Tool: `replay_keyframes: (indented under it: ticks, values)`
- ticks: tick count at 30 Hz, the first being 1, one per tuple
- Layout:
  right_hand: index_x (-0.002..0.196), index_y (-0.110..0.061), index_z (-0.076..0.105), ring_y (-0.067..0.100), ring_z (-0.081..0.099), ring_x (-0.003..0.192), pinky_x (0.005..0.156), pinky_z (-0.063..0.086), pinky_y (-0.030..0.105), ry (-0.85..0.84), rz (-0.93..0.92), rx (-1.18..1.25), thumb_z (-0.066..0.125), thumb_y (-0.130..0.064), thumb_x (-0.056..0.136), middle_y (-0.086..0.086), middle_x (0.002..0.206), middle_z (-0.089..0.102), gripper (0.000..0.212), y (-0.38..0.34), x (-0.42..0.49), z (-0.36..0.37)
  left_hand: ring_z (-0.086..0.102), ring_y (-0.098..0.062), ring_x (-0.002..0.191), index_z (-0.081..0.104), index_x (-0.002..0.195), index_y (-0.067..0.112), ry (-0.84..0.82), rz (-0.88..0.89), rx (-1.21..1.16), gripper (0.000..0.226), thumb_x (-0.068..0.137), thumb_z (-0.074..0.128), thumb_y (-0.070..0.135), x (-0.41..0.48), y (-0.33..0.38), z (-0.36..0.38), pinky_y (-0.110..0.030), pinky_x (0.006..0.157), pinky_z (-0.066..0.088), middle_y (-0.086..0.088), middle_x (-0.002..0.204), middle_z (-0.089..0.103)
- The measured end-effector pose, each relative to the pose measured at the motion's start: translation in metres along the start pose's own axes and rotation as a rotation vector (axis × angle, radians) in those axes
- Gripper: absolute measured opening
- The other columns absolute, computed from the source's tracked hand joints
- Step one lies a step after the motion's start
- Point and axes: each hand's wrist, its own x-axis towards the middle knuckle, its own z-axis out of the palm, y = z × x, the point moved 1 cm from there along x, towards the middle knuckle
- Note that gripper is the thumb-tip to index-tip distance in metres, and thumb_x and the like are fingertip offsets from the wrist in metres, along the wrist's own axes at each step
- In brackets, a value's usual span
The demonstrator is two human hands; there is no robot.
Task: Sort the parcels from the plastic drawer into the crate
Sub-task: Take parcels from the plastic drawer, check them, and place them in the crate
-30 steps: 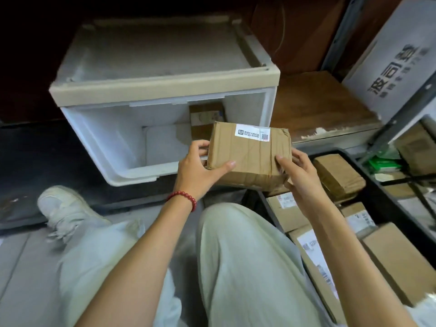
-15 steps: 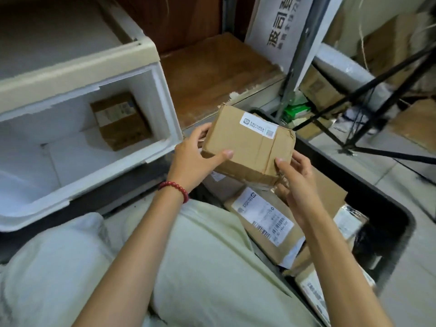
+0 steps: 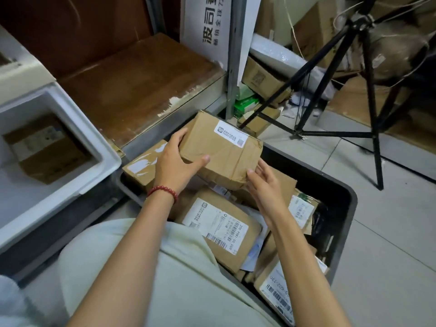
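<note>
Hands, two: left hand (image 3: 175,166), right hand (image 3: 264,185). Held parcel (image 3: 224,152), one. Crate (image 3: 318,178), one. Inside crate, five parcels countable: taped parcel (image 3: 141,165), big labelled parcel (image 3: 219,230), parcel under right hand (image 3: 286,185), parcel by right wall (image 3: 303,210), near-corner parcel (image 3: 276,291); more buried underneath, number unclear. Plastic drawer (image 3: 106,156), one; drawer parcel (image 3: 44,147) inside, one. Tripod (image 3: 371,102), one. Green box (image 3: 245,105), one. Bead bracelet (image 3: 162,191), one.
</note>
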Motion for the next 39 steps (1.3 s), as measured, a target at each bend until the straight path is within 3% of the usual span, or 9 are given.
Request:
replay_keyframes:
  ticks: [9,19,26,29,32,34,36,39]
  values:
    - [0.147,-0.023,0.037,0.010,0.054,0.124,0.107,0.044,0.038,-0.001,0.046,-0.043,0.059,-0.012,0.093,-0.004,0.135,0.057,0.059,0.017,0.020,-0.005,0.048,-0.022,0.120,0.031,0.145,0.026,-0.067,-0.071,0.098,0.081,0.078,0.074,0.040,0.019,-0.013,0.029,-0.043,0.098,0.046,-0.001,0.137,0.047]
    - [0.139,-0.022,0.047,0.003,0.061,0.110,0.089,0.052,0.021,0.158,0.035,0.007,0.059,-0.007,0.093,-0.006,0.124,0.064,0.051,0.009,0.017,-0.031,0.044,-0.022,0.125,0.030,0.145,0.027,-0.235,-0.015,0.114,0.083,0.076,0.074,0.045,0.030,-0.012,0.055,-0.045,0.102,0.043,-0.001,0.142,0.043]
    - [0.142,-0.022,0.044,0.002,0.061,0.112,0.095,0.051,0.025,0.180,-0.010,-0.001,0.062,-0.006,0.091,-0.012,0.122,0.062,0.056,0.005,0.017,-0.035,0.045,-0.023,0.125,0.029,0.144,0.028,-0.268,0.013,0.141,0.085,0.074,0.074,0.048,0.037,-0.011,0.064,-0.049,0.104,0.040,-0.001,0.142,0.044]
    - [0.146,-0.022,0.039,0.004,0.060,0.114,0.096,0.051,0.025,0.195,-0.025,-0.029,0.062,-0.008,0.091,-0.013,0.123,0.061,0.061,0.007,0.019,-0.034,0.043,-0.021,0.126,0.026,0.146,0.026,-0.291,0.026,0.147,0.085,0.077,0.073,0.046,0.042,-0.011,0.069,-0.042,0.103,0.041,-0.001,0.144,0.040]
    - [0.148,-0.023,0.035,0.001,0.061,0.106,0.087,0.053,0.017,0.200,-0.035,-0.060,0.063,-0.009,0.091,-0.023,0.111,0.058,0.066,0.007,0.025,-0.030,0.040,-0.021,0.127,0.021,0.150,0.022,-0.318,-0.016,0.147,0.086,0.082,0.069,0.045,0.048,-0.013,0.075,-0.028,0.093,0.037,-0.004,0.145,0.030]
    - [0.150,-0.025,0.031,-0.002,0.060,0.103,0.084,0.054,0.016,0.217,-0.037,-0.094,0.064,-0.009,0.091,-0.017,0.119,0.056,0.070,0.007,0.031,-0.027,0.040,-0.022,0.125,0.019,0.151,0.021,-0.343,-0.067,0.155,0.086,0.084,0.066,0.046,0.051,-0.019,0.078,-0.026,0.088,0.034,-0.006,0.142,0.026]
    - [0.150,-0.026,0.030,0.006,0.060,0.109,0.087,0.055,0.024,0.231,-0.035,-0.139,0.066,-0.009,0.089,-0.003,0.134,0.053,0.073,0.011,0.038,-0.024,0.041,-0.024,0.125,0.017,0.152,0.022,-0.362,-0.088,0.148,0.087,0.084,0.065,0.049,0.055,-0.026,0.080,-0.027,0.089,0.036,-0.006,0.141,0.027]
    - [0.147,-0.030,0.036,0.015,0.060,0.114,0.090,0.056,0.033,0.280,-0.055,-0.249,0.071,-0.010,0.085,0.005,0.135,0.051,0.074,0.020,0.047,-0.017,0.039,-0.024,0.128,0.013,0.153,0.023,-0.366,-0.086,0.136,0.087,0.085,0.062,0.049,0.056,-0.031,0.083,-0.028,0.091,0.037,-0.005,0.144,0.028]
